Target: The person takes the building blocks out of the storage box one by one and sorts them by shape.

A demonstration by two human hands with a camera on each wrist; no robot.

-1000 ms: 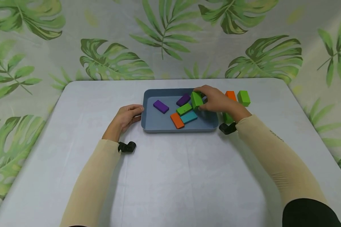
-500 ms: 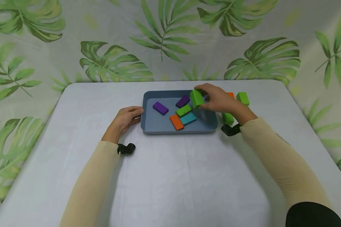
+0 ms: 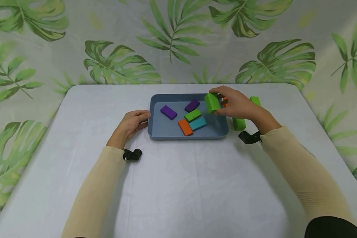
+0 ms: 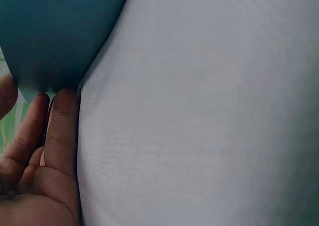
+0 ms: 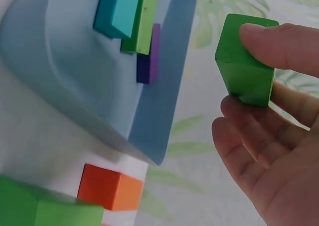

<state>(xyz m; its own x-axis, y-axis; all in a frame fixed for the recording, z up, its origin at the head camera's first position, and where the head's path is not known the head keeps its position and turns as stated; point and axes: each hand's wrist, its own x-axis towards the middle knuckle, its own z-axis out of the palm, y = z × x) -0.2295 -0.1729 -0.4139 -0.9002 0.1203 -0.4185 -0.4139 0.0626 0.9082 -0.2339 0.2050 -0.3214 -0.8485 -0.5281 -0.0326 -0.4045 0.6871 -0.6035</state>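
My right hand [image 3: 233, 102] grips a green rectangular block [image 3: 212, 103] over the right part of a blue-grey tray [image 3: 163, 132]. In the right wrist view the thumb lies on one face of the block [image 5: 244, 61] and the fingertips press the opposite side. My left hand [image 3: 132, 124] is at the tray's left end, its straight fingers [image 4: 62, 131] touching the outer wall. Inside the tray lie two purple blocks [image 3: 168, 112], an orange block [image 3: 185, 127], a flat green block [image 3: 193, 115] and a teal block [image 3: 197, 123].
Right of the tray, on the white table [image 3: 172, 185], are a green block [image 3: 239, 124] and another green block [image 3: 255, 100], partly covered by the right hand and wrist. An orange block [image 5: 107, 188] sits near the tray's corner. A leaf-patterned cloth [image 3: 122, 62] hangs behind the table.
My right hand has shifted a little to the right with the green block, away from the flat green and purple blocks. My left hand stays at the tray's end.
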